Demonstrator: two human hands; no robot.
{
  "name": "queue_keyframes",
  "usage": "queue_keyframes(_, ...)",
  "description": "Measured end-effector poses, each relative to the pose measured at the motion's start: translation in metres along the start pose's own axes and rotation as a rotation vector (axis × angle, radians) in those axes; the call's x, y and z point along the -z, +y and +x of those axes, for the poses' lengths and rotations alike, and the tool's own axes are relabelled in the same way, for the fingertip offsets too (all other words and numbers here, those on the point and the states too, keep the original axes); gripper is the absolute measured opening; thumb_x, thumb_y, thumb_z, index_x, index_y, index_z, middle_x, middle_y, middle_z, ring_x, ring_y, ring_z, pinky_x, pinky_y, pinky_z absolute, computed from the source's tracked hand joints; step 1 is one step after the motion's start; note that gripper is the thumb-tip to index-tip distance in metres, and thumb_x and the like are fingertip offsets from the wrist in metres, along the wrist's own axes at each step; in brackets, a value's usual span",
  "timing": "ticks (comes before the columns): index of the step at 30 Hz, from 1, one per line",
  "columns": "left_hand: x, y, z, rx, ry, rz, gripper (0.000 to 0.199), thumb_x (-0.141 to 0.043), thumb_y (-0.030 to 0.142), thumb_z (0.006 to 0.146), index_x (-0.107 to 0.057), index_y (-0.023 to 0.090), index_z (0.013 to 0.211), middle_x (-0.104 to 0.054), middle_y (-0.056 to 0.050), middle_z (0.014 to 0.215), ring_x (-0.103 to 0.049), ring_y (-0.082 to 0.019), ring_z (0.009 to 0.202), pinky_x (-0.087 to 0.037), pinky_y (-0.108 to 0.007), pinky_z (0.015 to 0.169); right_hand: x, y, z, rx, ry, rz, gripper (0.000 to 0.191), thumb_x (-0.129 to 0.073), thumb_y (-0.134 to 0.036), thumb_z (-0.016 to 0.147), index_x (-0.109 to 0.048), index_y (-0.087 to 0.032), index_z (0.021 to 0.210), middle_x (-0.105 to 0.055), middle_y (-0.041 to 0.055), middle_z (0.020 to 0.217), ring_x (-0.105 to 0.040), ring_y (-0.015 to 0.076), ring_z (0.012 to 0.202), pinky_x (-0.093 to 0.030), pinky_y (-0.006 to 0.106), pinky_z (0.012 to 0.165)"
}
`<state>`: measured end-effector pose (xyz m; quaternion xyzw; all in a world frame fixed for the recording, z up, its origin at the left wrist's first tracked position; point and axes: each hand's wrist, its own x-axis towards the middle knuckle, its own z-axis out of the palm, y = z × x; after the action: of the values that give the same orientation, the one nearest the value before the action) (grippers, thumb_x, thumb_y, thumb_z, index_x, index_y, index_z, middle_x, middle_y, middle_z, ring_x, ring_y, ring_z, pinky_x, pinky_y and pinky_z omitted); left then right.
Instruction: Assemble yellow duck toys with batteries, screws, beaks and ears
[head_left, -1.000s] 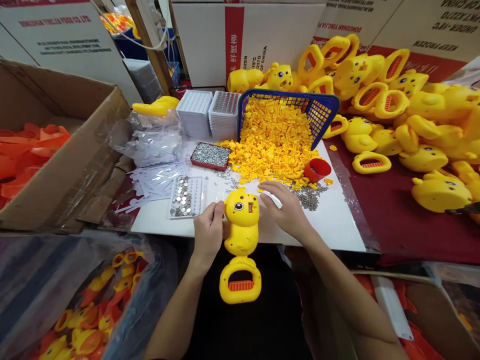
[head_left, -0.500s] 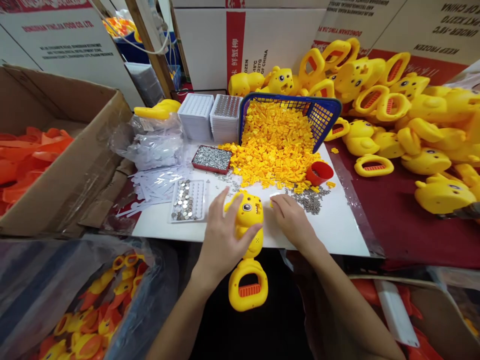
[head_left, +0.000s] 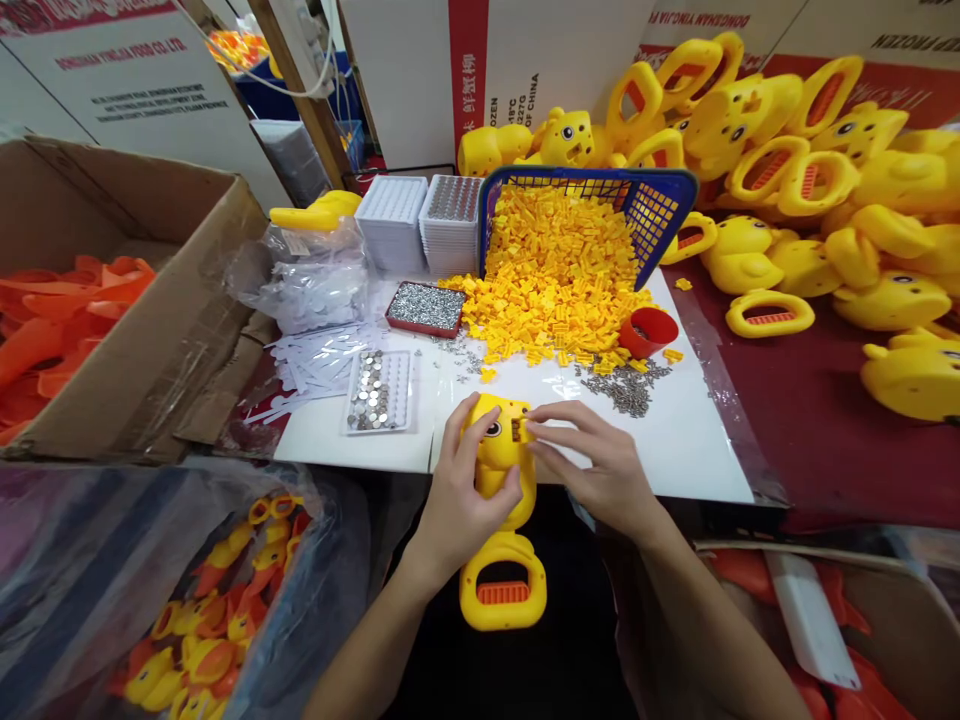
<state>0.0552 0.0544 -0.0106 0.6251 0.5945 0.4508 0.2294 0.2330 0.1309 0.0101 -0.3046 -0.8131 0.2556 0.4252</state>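
Since half a second ago, the right hand has moved from the tabletop beside the yellow duck toy to the toy's head, and the left hand has stayed over the toy's other side. Centred in front of the person, the toy has its head at the near edge of a white table, while its ring-shaped handle reaches back over the person's dark lap. Half open, the left hand has fingers against the head near the printed eye and its thumb spread apart over the body; how firmly it grips cannot be told. Bent fingers of the right hand meet the head beside a small opening, thumb and fingertips close together; whether they pinch a small part cannot be seen. Farther back, a tipped blue basket spills small yellow pieces across the table. Right of the spill sits a red cup, with loose metal bits just in front. On the left are a red tray of metal bits and a white tray partly covered by silver discs. More yellow duck toys are heaped at the right, and a cardboard box at far left holds orange parts.
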Motion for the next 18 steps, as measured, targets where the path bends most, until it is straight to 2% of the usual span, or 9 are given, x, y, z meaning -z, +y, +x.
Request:
queue_keyframes(3, -0.001, -0.004, -0.002, -0.018, 0.018, 0.001, 0.057, -0.063, 0.019, 0.089, -0.047, 0.027, 0.142, -0.042, -0.014, 0.156, -0.042, -0.031, 0.148, -0.042, -0.052, 0.118, -0.008, -0.014, 0.005, 0.078, -0.009, -0.024, 0.023, -0.062, -0.012, 0.094, -0.076, -0.025, 0.107, -0.073, 0.0101, 0.105, -0.070, 0.0205, 0.098, -0.060, 0.038, 0.084)
queue_keyframes(7, 0.000, -0.007, -0.002, -0.078, 0.027, 0.009, 0.052, -0.061, 0.017, 0.090, -0.052, 0.029, 0.140, -0.041, -0.012, 0.157, -0.043, -0.030, 0.147, -0.042, -0.051, 0.118, -0.016, -0.017, 0.006, -0.021, 0.013, 0.003, 0.019, -0.065, -0.014, 0.094, -0.077, -0.025, 0.104, -0.072, 0.0084, 0.103, -0.069, 0.0194, 0.097, -0.060, 0.036, 0.083)
queue_keyframes(9, 0.001, -0.009, -0.002, -0.107, 0.049, 0.007, 0.049, -0.062, 0.017, 0.091, -0.055, 0.029, 0.138, -0.041, -0.012, 0.157, -0.045, -0.031, 0.146, -0.044, -0.050, 0.117, -0.018, -0.014, 0.006, -0.042, 0.000, 0.003, 0.017, -0.065, -0.017, 0.095, -0.077, -0.025, 0.102, -0.072, 0.0092, 0.106, -0.068, 0.0208, 0.101, -0.060, 0.039, 0.087)
queue_keyframes(12, 0.001, -0.011, -0.003, -0.093, 0.089, -0.013, 0.049, -0.064, 0.018, 0.091, -0.057, 0.030, 0.138, -0.044, -0.012, 0.155, -0.048, -0.031, 0.143, -0.048, -0.049, 0.113, -0.011, -0.013, 0.008, 0.008, -0.145, -0.091, 0.021, -0.060, -0.022, 0.097, -0.077, -0.024, 0.111, -0.065, 0.0150, 0.132, -0.059, 0.0279, 0.122, -0.054, 0.051, 0.102)
queue_keyframes(14, -0.001, -0.013, -0.005, -0.087, 0.096, -0.018, 0.047, -0.064, 0.020, 0.092, -0.058, 0.030, 0.138, -0.045, -0.012, 0.154, -0.049, -0.031, 0.142, -0.050, -0.049, 0.111, 0.000, -0.023, 0.013, 0.019, -0.275, -0.164, 0.027, -0.057, -0.024, 0.099, -0.073, -0.023, 0.119, -0.058, 0.0171, 0.144, -0.052, 0.0309, 0.133, -0.050, 0.056, 0.107)
queue_keyframes(16, -0.002, -0.014, -0.006, -0.113, 0.094, -0.002, 0.045, -0.064, 0.023, 0.093, -0.059, 0.031, 0.138, -0.043, -0.012, 0.156, -0.048, -0.033, 0.143, -0.048, -0.051, 0.112, 0.015, -0.045, 0.017, 0.031, -0.357, -0.218, 0.029, -0.053, -0.020, 0.099, -0.071, -0.021, 0.122, -0.059, 0.0168, 0.140, -0.053, 0.0297, 0.132, -0.053, 0.052, 0.105)
queue_keyframes(18, -0.004, -0.015, -0.008, -0.150, 0.105, 0.021, 0.044, -0.063, 0.023, 0.094, -0.060, 0.031, 0.138, -0.041, -0.012, 0.157, -0.047, -0.033, 0.144, -0.047, -0.051, 0.113, 0.032, -0.076, 0.018, 0.085, -0.416, -0.231, 0.033, -0.049, -0.011, 0.098, -0.070, -0.021, 0.121, -0.067, 0.0127, 0.128, -0.060, 0.0254, 0.120, -0.057, 0.044, 0.101)
